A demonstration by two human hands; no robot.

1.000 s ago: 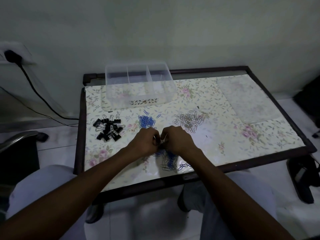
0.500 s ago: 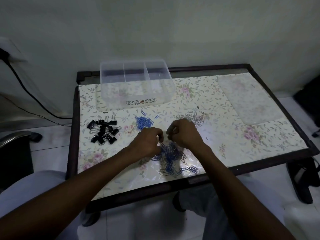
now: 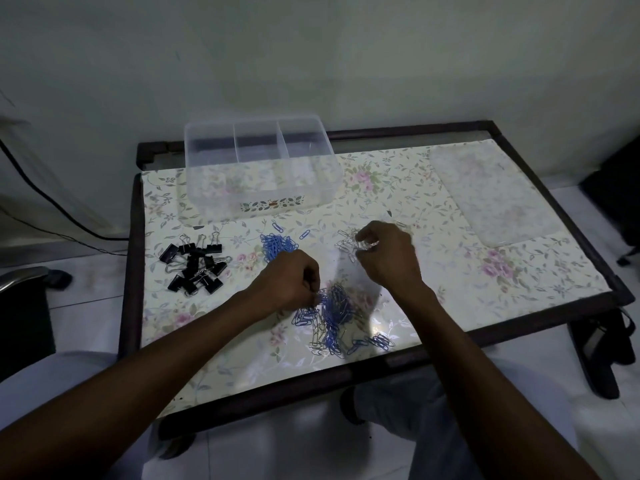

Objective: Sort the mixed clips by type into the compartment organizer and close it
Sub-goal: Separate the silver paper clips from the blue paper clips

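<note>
Resting at the near mixed heap of blue and silver paper clips (image 3: 332,317), the left hand (image 3: 291,284) has its fingers curled, pinching clips at the heap's edge, while the right hand (image 3: 388,258) hangs over the silver paper clip pile (image 3: 348,242), fingers bent and pinching a silver clip. On the floral worktop (image 3: 519,271) the clear compartment organizer (image 3: 261,168) stands open at the back, its lid (image 3: 488,192) well apart to the right, with the blue paper clip pile (image 3: 277,244) and black binder clips (image 3: 194,266) to the left.
</note>
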